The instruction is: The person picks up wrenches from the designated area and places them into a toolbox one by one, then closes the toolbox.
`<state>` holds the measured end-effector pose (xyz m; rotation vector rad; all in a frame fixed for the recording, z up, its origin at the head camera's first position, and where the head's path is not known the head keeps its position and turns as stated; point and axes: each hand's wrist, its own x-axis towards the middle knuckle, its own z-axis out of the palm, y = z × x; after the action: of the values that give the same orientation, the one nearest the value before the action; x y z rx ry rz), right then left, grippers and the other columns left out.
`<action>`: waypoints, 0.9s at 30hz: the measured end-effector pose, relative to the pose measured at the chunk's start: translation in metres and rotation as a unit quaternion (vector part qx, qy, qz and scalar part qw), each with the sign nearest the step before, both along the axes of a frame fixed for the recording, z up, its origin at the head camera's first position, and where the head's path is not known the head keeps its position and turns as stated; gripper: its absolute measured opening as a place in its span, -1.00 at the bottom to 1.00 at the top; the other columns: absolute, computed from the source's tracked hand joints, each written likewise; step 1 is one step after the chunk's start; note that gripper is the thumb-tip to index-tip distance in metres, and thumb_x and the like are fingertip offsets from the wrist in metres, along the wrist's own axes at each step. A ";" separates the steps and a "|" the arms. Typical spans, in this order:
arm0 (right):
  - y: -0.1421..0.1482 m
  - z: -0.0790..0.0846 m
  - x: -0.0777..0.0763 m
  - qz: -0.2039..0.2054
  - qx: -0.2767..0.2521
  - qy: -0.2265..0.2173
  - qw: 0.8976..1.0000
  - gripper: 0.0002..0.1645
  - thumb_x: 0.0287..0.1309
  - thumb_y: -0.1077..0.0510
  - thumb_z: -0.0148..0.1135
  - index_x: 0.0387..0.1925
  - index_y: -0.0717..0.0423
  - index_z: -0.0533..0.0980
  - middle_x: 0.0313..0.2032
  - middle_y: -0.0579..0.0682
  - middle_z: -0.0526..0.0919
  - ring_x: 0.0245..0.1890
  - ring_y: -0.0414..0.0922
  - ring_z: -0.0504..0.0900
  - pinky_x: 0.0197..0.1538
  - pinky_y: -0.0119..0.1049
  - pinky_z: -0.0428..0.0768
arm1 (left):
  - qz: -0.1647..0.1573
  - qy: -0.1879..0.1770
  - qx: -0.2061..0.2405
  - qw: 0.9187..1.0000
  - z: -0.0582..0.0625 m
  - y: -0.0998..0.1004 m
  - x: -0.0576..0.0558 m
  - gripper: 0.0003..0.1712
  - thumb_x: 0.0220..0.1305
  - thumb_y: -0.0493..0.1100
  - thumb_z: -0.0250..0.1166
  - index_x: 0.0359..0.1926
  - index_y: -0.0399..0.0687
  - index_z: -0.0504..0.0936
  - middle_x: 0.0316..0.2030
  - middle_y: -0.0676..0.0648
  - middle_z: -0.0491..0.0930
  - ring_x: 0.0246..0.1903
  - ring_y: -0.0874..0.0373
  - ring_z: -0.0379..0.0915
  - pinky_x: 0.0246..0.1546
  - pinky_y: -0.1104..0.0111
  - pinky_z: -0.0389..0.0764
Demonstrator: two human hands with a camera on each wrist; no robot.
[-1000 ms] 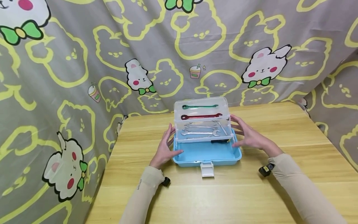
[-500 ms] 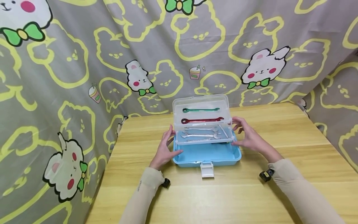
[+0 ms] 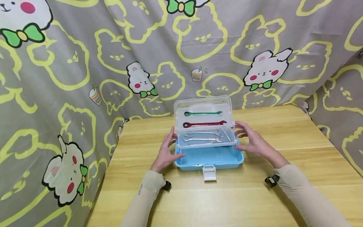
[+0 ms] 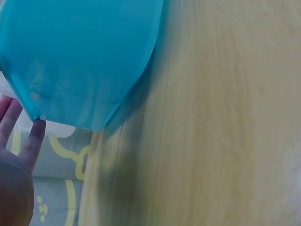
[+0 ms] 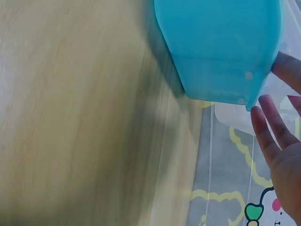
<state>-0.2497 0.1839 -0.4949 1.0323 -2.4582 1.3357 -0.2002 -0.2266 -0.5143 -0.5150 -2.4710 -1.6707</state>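
Note:
A light blue toolbox (image 3: pixel 210 156) stands open on the table, with its white front latch (image 3: pixel 209 173) hanging down. Above its base sit clear stacked trays: the upper one holds a green wrench (image 3: pixel 203 113) and a red wrench (image 3: pixel 204 124), the lower one several silver wrenches (image 3: pixel 203 138). My left hand (image 3: pixel 164 156) is at the box's left end, thumb over the rim and fingertips at the back corner. On the opposite end my right hand (image 3: pixel 253 141) spreads its fingers behind the tray's side, with its thumb close to the tray's front corner. Both hands' fingers look mostly straight.
The wooden table (image 3: pixel 193 201) extends around the box on all sides. A grey curtain (image 3: pixel 158 47) with yellow animal outlines hangs behind and at the left of the table. Small black wrist cameras (image 3: pixel 272 181) are strapped to both sleeves.
The trays have come lower and forward, and the clear lid has tilted back behind them. My right hand has moved down slightly alongside; my left hand has stayed in place.

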 end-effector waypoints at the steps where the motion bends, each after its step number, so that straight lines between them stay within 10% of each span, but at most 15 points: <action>1: 0.000 0.000 0.000 -0.001 0.001 -0.005 1.000 0.36 -0.28 0.47 0.68 0.55 0.19 0.12 0.27 0.33 0.52 0.00 0.22 0.69 0.05 -0.04 0.73 | 0.000 -0.002 0.000 1.000 0.004 0.001 0.002 0.51 -0.06 -0.45 0.63 0.69 0.24 -0.17 0.34 -0.24 0.26 0.38 -0.19 0.23 0.51 -0.13 0.25; 7: 0.000 0.001 0.003 -0.010 0.003 -0.028 1.000 0.44 -0.23 0.52 0.63 0.63 0.09 0.01 0.27 0.36 0.51 0.04 0.30 0.69 0.06 0.13 0.69 | -0.004 0.004 0.001 1.000 0.020 0.007 0.011 0.42 -0.01 -0.48 0.58 0.69 0.10 -0.12 0.31 -0.24 0.27 0.34 -0.21 0.26 0.47 -0.21 0.25; 17: 0.001 0.002 0.008 -0.016 0.015 -0.035 0.999 0.38 -0.15 0.53 0.59 0.64 0.00 0.07 0.37 0.32 0.40 0.11 0.33 0.65 0.11 0.18 0.66 | 0.016 0.008 -0.004 1.000 -0.004 0.001 0.000 0.30 -0.01 -0.42 0.61 0.64 0.21 0.10 0.31 -0.16 0.30 0.36 -0.17 0.29 0.49 -0.17 0.26; 27: 0.006 0.002 0.015 -0.011 -0.011 -0.045 0.999 0.12 0.09 0.31 0.56 0.60 0.01 0.18 0.37 0.22 0.46 0.14 0.21 0.67 0.19 -0.22 0.68 | 0.016 0.037 -0.044 0.998 -0.007 -0.004 0.006 0.20 0.07 -0.15 0.65 0.61 0.38 0.14 0.30 -0.03 0.37 0.33 -0.11 0.40 0.42 -0.16 0.37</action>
<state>-0.2347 0.1894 -0.4925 0.9566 -2.5043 1.4302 -0.1941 -0.2304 -0.5208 -0.5347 -2.4949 -1.5077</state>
